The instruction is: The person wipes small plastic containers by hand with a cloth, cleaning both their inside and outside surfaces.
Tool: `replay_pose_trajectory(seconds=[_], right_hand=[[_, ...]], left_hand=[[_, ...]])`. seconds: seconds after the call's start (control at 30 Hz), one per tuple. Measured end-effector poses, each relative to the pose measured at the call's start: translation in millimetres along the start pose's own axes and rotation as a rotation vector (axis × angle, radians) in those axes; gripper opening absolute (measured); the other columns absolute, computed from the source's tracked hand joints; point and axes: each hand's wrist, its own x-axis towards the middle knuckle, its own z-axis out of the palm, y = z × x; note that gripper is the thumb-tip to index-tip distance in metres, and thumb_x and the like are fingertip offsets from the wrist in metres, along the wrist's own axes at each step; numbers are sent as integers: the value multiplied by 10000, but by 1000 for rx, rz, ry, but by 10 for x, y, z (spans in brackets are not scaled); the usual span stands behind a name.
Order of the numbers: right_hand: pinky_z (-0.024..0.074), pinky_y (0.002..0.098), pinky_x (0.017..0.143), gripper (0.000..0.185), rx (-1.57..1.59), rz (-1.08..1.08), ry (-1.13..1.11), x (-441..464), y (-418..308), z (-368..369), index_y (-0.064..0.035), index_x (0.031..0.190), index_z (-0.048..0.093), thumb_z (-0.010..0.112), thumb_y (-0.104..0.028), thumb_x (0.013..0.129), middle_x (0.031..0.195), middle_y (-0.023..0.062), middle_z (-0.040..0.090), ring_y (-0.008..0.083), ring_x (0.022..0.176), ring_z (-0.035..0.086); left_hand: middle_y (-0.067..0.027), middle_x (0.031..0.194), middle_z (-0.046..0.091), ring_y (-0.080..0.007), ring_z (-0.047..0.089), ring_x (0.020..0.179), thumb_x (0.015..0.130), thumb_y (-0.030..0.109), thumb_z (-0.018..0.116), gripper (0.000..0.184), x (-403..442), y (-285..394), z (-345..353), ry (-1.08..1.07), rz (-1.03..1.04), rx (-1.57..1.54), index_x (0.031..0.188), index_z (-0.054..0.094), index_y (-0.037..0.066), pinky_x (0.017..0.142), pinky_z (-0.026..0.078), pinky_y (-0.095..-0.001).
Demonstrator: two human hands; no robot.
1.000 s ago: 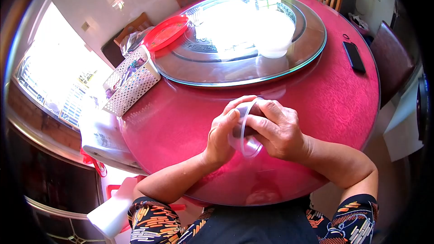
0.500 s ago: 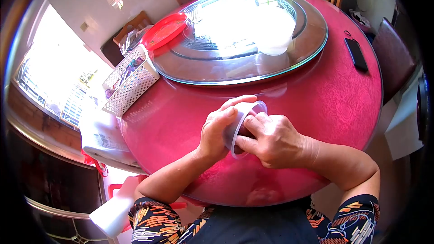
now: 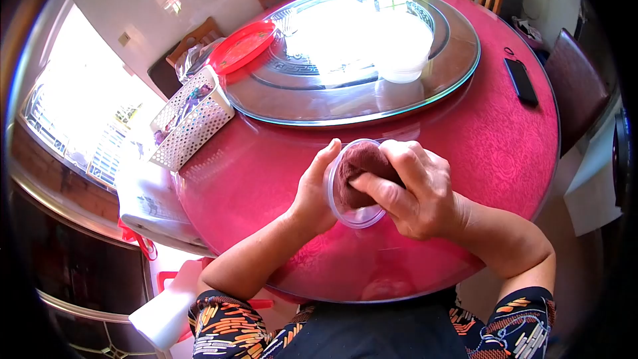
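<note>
Head-camera view, looking down at a person's two bare hands over a round table (image 3: 488,153) with a red patterned top. Near the table's 6 o'clock edge, a clear plastic cup (image 3: 364,217) is held above the surface, its mouth tilted toward the viewer. With the cup as clock centre, the left hand (image 3: 311,194) grasps its outside from 9 o'clock; the right hand (image 3: 422,191), at 3 o'clock, grips a brown cloth (image 3: 362,161) bunched inside it. A glass turntable (image 3: 312,108) lies at 12 o'clock, a white perforated basket (image 3: 201,131) at 10, a red tray (image 3: 243,46) at 11, and a black smartphone (image 3: 521,82) at 2.
</note>
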Motion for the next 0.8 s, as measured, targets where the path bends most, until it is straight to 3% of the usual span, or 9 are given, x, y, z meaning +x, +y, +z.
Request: replay_pose_trajectory(seconds=[0.1,0.17,0.27,0.37,0.47,0.63,0.77,0.8], right_hand=[[598,372,635,246,85,-31,-41,13,1,23,-62,1021,753,736,-138,787,962,168,624,283,810,682],[602,369,634,233,-1,-11,-69,-25,20,31,-65,1026,766,736,-135,806,949,172,619,279,810,677],[603,357,618,227,-162,35,-72,-56,79,45,-60,1044,774,713,-124,835,957,186,615,275,794,670],[603,375,602,244,-201,110,-68,-78,83,75,-54,1054,748,736,-150,829,948,195,625,298,800,686],[603,397,613,256,-140,253,-53,-75,71,84,-57,1063,727,756,-149,826,947,194,642,328,811,705],[592,399,694,245,147,523,-158,-111,82,78,-53,1062,718,770,-155,846,951,188,660,350,830,709],[580,366,729,242,467,733,-273,-140,89,97,-33,1098,716,741,-114,871,950,182,687,288,823,710],[576,354,739,240,571,785,-288,-149,91,110,-24,1105,714,730,-98,877,949,173,699,260,822,711]], left_hand=[[-160,1172,686,-291,672,1076,1038,532,432,549,17,-11,-50,-7,-47,-123,1260,613,64,979,553,-474],[-157,1173,684,-278,676,1055,1036,536,422,554,-3,-25,30,48,-2,-37,1277,597,69,931,579,-443],[-152,1218,662,-268,671,1050,1031,546,399,593,-43,27,-4,-34,-15,0,1346,548,67,845,594,-388],[-148,1253,642,-265,659,1069,1024,549,384,636,-32,6,-51,33,87,195,1412,493,58,785,581,-353],[-129,1184,659,-226,657,1027,1005,511,456,630,-42,31,16,49,244,291,1408,501,29,838,540,-353],[-143,1136,662,-205,662,987,988,441,537,642,-79,46,97,94,454,399,1435,466,-14,857,525,-325],[-103,1040,671,-153,631,881,963,409,574,625,-118,63,101,149,607,559,1414,498,-18,786,504,-275],[-155,1111,651,-194,660,910,971,507,515,709,-107,74,65,154,644,692,1442,462,-20,690,543,-287]])
